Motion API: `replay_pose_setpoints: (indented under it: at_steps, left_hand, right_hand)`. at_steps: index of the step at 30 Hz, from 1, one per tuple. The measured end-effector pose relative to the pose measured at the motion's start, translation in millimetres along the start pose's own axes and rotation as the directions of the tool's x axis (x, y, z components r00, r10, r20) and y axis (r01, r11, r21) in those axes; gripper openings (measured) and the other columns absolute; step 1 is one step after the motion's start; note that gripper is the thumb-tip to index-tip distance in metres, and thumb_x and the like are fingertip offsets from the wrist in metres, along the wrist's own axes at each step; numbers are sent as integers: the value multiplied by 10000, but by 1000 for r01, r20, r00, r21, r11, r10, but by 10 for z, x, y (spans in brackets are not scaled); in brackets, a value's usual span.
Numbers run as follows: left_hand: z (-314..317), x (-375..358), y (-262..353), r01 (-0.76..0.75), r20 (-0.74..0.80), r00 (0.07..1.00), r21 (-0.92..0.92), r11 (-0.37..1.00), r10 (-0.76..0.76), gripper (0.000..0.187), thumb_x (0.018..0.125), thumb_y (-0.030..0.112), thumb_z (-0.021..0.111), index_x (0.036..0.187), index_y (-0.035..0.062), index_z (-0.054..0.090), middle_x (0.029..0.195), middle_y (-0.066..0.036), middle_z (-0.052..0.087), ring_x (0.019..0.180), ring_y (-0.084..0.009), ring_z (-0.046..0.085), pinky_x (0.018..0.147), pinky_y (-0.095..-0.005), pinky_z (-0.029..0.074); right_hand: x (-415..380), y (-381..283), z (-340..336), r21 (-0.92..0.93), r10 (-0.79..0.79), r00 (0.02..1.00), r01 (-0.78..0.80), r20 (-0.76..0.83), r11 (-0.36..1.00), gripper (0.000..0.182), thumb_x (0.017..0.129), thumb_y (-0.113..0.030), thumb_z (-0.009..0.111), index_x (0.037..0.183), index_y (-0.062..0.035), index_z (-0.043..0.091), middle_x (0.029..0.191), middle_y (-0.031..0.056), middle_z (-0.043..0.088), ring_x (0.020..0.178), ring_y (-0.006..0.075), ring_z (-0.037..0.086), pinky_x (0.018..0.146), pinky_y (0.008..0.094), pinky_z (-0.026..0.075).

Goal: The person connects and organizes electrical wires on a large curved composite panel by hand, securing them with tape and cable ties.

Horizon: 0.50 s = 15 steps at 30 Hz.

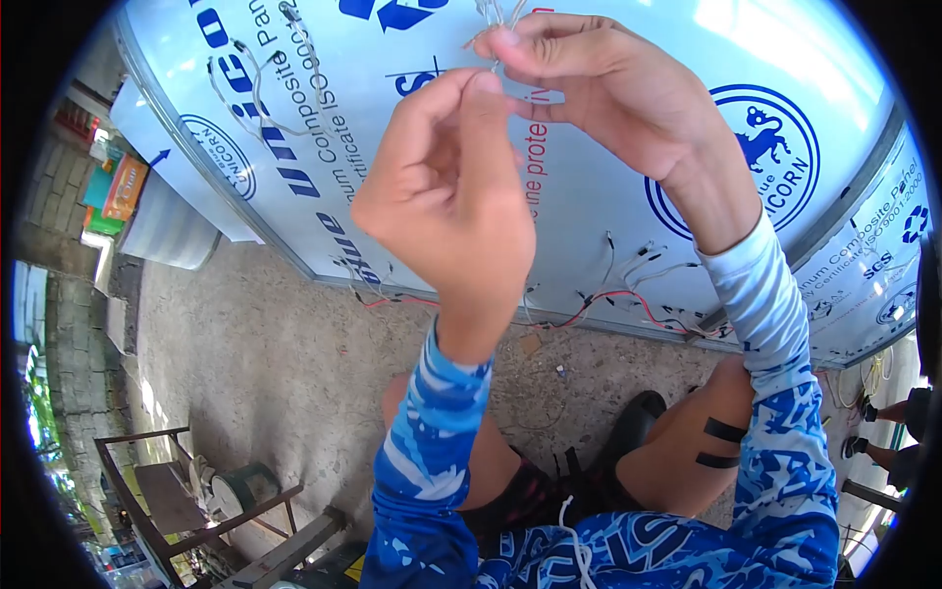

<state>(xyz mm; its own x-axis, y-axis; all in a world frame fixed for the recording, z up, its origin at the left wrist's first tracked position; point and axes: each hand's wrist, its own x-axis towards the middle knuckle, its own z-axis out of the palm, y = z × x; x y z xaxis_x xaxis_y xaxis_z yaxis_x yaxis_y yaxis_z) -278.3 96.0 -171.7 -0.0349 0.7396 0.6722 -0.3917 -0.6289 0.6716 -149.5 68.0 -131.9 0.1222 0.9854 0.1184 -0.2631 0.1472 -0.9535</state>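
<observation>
Here, the left hand pinches thin wires, fingers together at its thumb; the right hand has its fingers closed on the same wires, just above. The wires are over the printed panel, near its far edge. Red wire runs along the near edge.

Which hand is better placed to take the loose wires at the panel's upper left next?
Left, I'd say: the left hand is nearer those loose wires; the right hand is farther across the panel. Both look busy at other wires.
</observation>
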Motion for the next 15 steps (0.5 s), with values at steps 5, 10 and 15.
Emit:
replay_pose_setpoints:
  at_steps: [5,10,15]
  left_hand:
    - [-132,83,124,524,226,851,-360,772,-473,196,926,118,548,973,-55,628,805,-89,634,495,-103,497,404,-205,296]
    - [-151,89,101,813,638,551,-556,173,-537,160,903,186,596,941,36,638,765,-34,605,526,-111,486,441,-210,309]
    - [-97,81,44,699,457,714,-422,578,-531,143,902,154,601,961,28,633,842,-45,625,568,-115,517,470,-211,334]
  right_hand:
    - [38,7,-75,11,-66,996,65,68,998,191,893,-216,647,908,-29,683,991,39,636,907,127,566,822,288,446]
    - [132,46,-247,20,-130,900,134,417,991,204,898,-221,640,943,-24,671,978,36,635,909,138,559,819,294,447]
    - [-14,-39,-113,-52,-62,979,73,193,996,217,905,-219,628,956,-12,668,959,38,635,902,132,556,804,278,448]
